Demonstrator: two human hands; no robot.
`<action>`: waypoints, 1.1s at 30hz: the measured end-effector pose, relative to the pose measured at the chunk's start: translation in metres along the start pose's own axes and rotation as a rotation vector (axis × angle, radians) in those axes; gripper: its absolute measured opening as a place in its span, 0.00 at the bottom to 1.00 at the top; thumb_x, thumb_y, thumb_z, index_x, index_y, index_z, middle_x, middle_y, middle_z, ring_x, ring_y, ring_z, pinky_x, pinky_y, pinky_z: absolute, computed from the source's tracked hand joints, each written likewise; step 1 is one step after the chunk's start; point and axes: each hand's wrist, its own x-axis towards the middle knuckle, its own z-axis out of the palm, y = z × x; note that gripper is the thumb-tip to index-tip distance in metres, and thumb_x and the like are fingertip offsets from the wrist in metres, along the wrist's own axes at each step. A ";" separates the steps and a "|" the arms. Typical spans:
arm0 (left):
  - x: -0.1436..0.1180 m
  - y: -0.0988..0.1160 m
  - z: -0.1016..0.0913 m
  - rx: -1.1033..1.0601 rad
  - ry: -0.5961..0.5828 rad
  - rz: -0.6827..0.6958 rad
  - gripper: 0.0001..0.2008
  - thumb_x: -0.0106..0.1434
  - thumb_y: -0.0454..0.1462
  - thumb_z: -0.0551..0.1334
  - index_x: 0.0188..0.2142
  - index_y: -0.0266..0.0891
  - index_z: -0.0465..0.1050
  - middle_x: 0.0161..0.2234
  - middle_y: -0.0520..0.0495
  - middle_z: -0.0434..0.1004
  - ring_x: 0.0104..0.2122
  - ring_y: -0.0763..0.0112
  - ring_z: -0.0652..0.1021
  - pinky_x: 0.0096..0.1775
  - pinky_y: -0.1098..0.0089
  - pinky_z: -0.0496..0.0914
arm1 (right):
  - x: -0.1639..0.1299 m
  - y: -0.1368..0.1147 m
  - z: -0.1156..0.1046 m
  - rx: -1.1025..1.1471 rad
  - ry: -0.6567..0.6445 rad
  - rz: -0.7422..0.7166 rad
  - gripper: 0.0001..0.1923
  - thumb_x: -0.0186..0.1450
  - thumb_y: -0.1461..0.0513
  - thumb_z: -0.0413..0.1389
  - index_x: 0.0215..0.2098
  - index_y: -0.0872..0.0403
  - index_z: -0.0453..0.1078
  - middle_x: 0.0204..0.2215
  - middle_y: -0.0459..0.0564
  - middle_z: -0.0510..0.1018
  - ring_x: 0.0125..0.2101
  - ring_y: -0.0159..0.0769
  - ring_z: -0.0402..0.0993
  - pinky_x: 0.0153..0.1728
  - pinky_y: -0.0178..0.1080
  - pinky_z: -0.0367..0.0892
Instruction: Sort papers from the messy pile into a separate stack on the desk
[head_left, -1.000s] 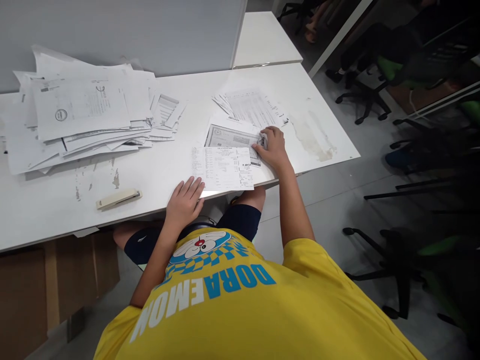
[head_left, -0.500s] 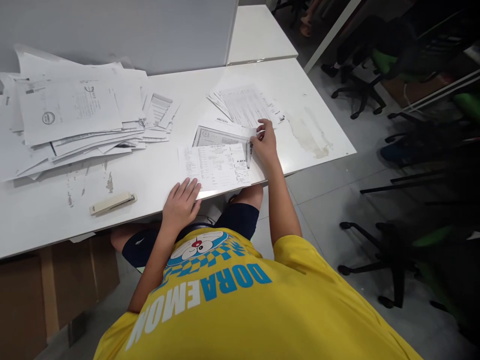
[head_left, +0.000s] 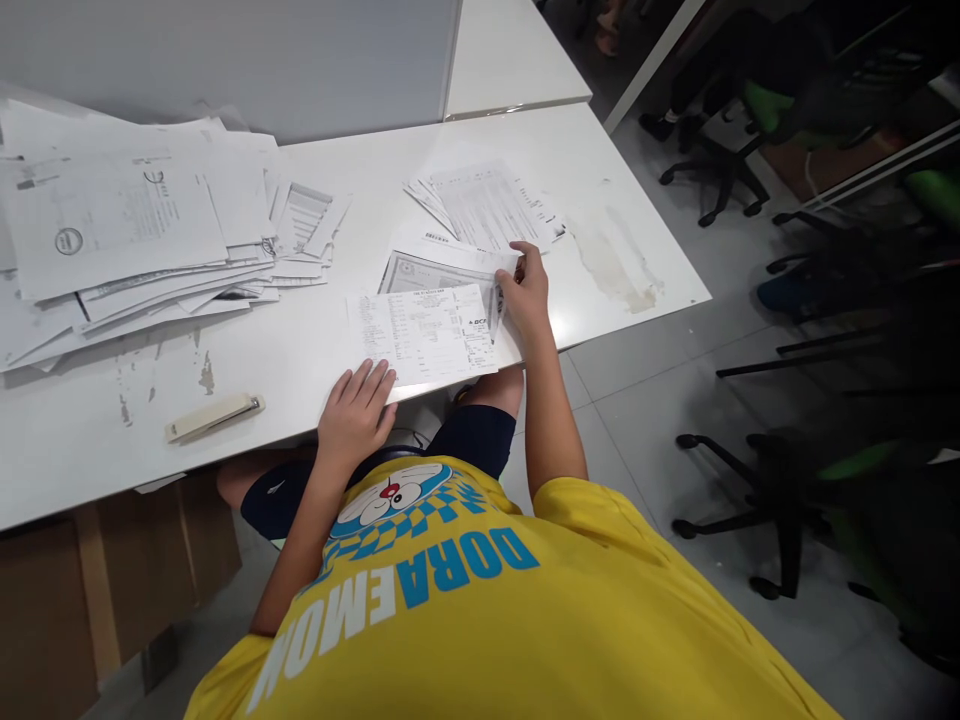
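A printed white slip (head_left: 424, 335) lies at the desk's front edge. My left hand (head_left: 354, 415) rests flat, fingers spread, with its fingertips on the slip's lower left corner. Partly under the slip is a grey-bordered certificate-like sheet (head_left: 439, 276), and behind that shows a white sheet of paper (head_left: 457, 246). My right hand (head_left: 527, 298) is at the right end of these papers, thumb and forefinger closed on the white sheet's corner. Farther back lies a loose stack of printed pages (head_left: 487, 200).
A tall untidy pile of papers (head_left: 112, 220) covers the desk's left side. A cream stapler (head_left: 215, 417) lies near the front edge. A grey partition (head_left: 300, 60) stands behind. Office chairs (head_left: 780, 510) are on the floor at right, and brown cardboard boxes (head_left: 142, 570) sit below the desk.
The view has shifted slightly, so the desk items appear a little farther left. My right fingers have drawn closer together at the paper's corner. My left hand stays on the slip.
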 end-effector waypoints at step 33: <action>-0.001 0.000 0.003 -0.099 -0.053 -0.057 0.28 0.68 0.39 0.53 0.67 0.42 0.60 0.64 0.42 0.67 0.66 0.54 0.65 0.64 0.53 0.60 | -0.009 0.021 -0.009 0.282 0.406 0.049 0.28 0.71 0.47 0.42 0.61 0.53 0.64 0.49 0.56 0.72 0.51 0.42 0.75 0.55 0.56 0.69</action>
